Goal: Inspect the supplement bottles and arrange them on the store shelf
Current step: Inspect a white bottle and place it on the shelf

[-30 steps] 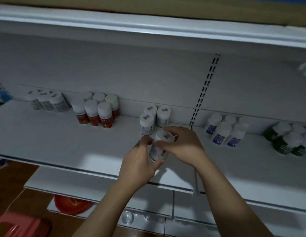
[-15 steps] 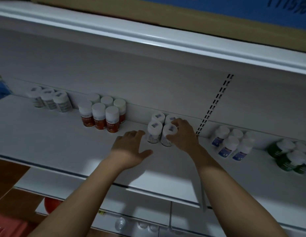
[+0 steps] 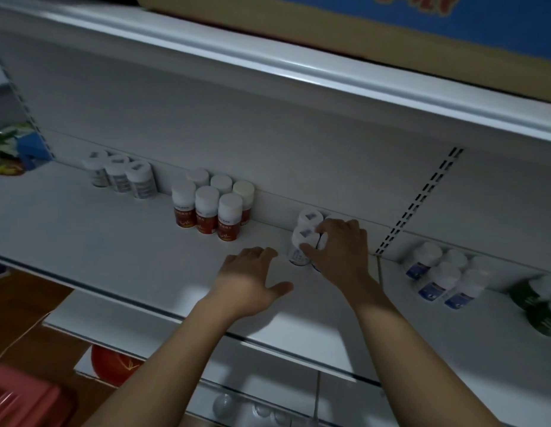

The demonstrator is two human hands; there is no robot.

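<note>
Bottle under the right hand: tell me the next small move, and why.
Probably let go: open the right hand and lift it off the bottle. The bottle seems to stand upright on the shelf, close beside the barcode-capped bottles, so it looks placed. The left hand lies open beside the group, holding nothing.

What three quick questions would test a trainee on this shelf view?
1. True or false: the left hand holds a bottle.
2. How many red-labelled bottles stand together on the shelf?
3. The right hand grips a bottle in which group? A) grey-labelled bottles B) sticker-capped white bottles C) green bottles

Key: 1 false, it is open and holds nothing; 2 six; 3 B.
</note>
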